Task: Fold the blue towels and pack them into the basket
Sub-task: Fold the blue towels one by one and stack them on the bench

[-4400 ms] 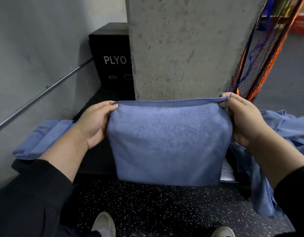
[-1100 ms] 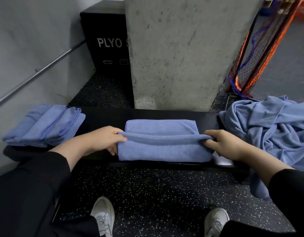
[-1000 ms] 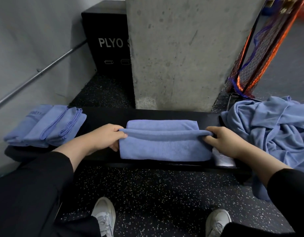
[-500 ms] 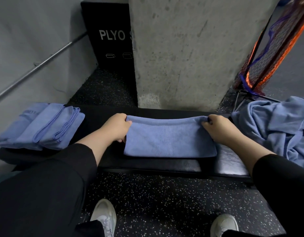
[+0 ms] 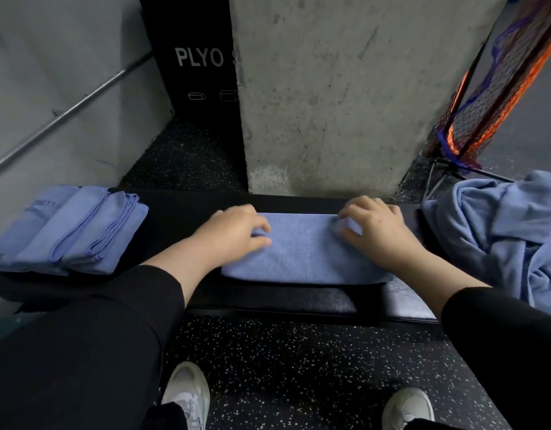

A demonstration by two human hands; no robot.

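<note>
Folded blue towel [image 5: 302, 252] lay flat on the black padded bench [image 5: 268, 301], roughly at its middle, directly in front of the concrete pillar [image 5: 330, 88]. It formed a wide, low rectangle with its long edges running left to right.

Left hand [image 5: 234, 235] rested on the towel's left end, palm down. Its fingers were bent at the knuckles, with the tips and the thumb drawn close together on the cloth; whether a fold of fabric was caught between them could not be determined. Right hand [image 5: 376, 231] rested on the towel's right end, likewise palm down. Its fingers were curled, and a small ridge of cloth stood up under the tips, consistent with a pinch between thumb and forefinger. Both forearms emerged from black sleeves.

Stack of folded towels [image 5: 72, 231] sat at the left end of the bench, well apart from the towel in hand, its layered edges facing the middle. Heap of unfolded blue towels [image 5: 497, 234] lay crumpled at the right end, near the right hand but not touching it, and hung over the bench's front edge.

Behind the bench, a black box marked "PLYO" [image 5: 190, 57] stood to the left of the pillar, and a metal rail [image 5: 66, 113] ran along the grey wall. An orange and black net [image 5: 491, 100] leaned at the upper right. Two pale shoes [image 5: 187, 395] stood on the speckled floor [image 5: 299, 367].
</note>
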